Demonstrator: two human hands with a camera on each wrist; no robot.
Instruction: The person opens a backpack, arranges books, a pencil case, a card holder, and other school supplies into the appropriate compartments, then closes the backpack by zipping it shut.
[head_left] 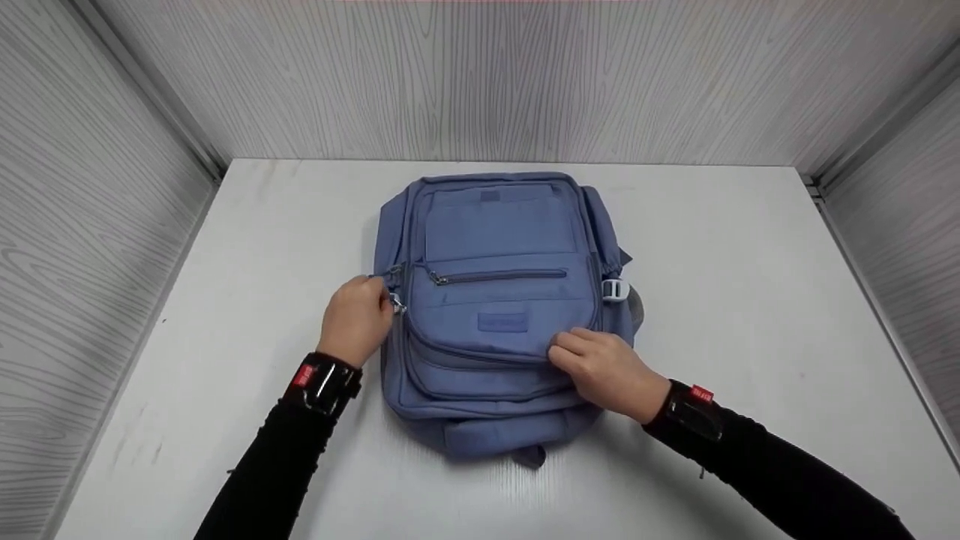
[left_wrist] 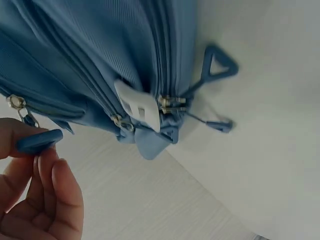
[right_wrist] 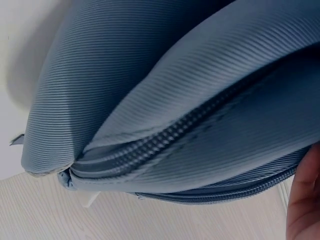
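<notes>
A blue backpack [head_left: 502, 232] lies on its back on a white table, front pockets facing up. At its left side my left hand [head_left: 358, 319] pinches a blue zipper pull [left_wrist: 40, 141] between thumb and fingers; the metal slider [left_wrist: 16, 102] shows beside it in the left wrist view. My right hand [head_left: 606, 371] grips the lower right edge of the front pocket, its fingers curled over the fabric. In the right wrist view, only part of that hand shows at the right border, beside a zipper track [right_wrist: 240, 192]. What lies inside the backpack is hidden.
Other zipper pulls [left_wrist: 220, 64] hang at the backpack's side, near a white tag [left_wrist: 137, 105]. A white buckle [head_left: 616, 290] sits on the right side strap. Grey wood-grain panels [head_left: 480, 82] enclose the white table [head_left: 750, 300] at the back and both sides.
</notes>
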